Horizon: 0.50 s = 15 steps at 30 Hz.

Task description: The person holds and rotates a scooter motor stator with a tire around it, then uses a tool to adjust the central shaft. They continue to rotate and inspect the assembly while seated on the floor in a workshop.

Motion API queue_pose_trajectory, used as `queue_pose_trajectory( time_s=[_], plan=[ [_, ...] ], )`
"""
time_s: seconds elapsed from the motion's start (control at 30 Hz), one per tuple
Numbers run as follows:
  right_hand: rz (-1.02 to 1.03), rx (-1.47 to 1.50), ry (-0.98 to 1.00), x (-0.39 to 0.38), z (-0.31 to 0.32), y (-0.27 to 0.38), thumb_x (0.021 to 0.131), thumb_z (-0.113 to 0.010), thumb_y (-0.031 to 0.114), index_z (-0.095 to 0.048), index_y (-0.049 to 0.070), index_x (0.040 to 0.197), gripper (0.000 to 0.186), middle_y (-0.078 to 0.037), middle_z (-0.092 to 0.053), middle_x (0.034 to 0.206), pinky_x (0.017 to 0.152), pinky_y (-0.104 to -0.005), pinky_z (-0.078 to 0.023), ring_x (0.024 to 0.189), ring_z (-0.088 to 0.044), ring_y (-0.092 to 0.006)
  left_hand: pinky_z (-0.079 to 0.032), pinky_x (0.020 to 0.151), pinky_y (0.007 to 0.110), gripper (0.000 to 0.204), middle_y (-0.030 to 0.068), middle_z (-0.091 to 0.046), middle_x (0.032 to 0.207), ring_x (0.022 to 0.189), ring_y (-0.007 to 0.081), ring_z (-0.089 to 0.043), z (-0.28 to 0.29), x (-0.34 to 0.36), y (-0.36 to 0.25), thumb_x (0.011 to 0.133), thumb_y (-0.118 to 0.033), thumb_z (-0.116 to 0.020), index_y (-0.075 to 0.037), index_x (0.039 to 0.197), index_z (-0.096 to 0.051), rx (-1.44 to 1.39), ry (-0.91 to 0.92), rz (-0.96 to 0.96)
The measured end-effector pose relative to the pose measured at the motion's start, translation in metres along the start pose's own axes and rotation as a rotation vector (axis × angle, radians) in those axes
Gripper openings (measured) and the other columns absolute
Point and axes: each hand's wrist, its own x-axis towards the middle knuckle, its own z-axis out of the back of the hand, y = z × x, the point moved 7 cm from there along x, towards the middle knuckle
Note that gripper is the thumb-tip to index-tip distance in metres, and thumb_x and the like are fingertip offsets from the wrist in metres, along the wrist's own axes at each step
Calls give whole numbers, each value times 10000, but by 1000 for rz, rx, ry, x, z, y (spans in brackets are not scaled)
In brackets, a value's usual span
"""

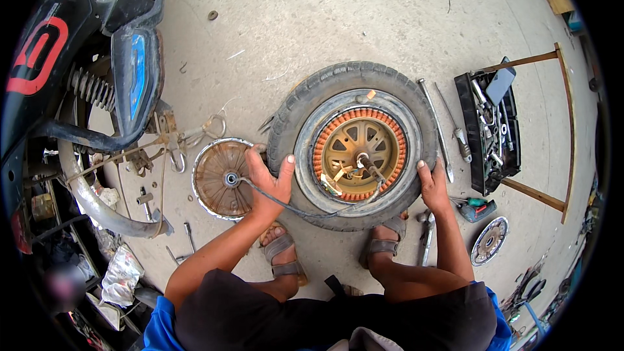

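Observation:
A tyred wheel (353,78) lies in front of me, showing a copper-wound hub motor ring (394,140) with a central axle (369,166). My left hand (266,175) grips the tyre's lower left side, thumb over the sidewall. My right hand (431,182) holds the opposite side, thumb up. A black cable (292,208) runs from the axle leftward past my left hand, over a brown round hub cover (214,162) lying beside the wheel.
A scooter (133,84) fills the left. At right are an open toolbox (471,130) with phone (500,86), long bar (434,120), screwdriver (463,143), power tool (478,211), round plate (489,240) and wooden frame (564,130). My sandalled feet stand below the wheel.

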Motion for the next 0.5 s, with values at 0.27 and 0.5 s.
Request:
queue_pose_trajectory(
  time_s=[0.27,0.5],
  plan=[
    [-12,19,-17,-1,1,-6,1031,-608,334,-444,-114,1384,593,-241,-635,1258,1049,-380,-450,1181,-602,-281,-420,973,462,593,245,-491,1147,1068,360,-517,-1,-2,0,947,-283,-717,98,1290,-418,-33,4,15],
    [3,-10,-11,-3,1,4,1027,-611,330,-456,-110,1368,577,-260,-639,1256,1046,-389,-453,1186,-612,-295,-407,1003,465,623,262,-484,1180,1099,373,-511,-1,-3,2,957,-300,-701,105,1319,-397,-15,25,61]
  ],
)
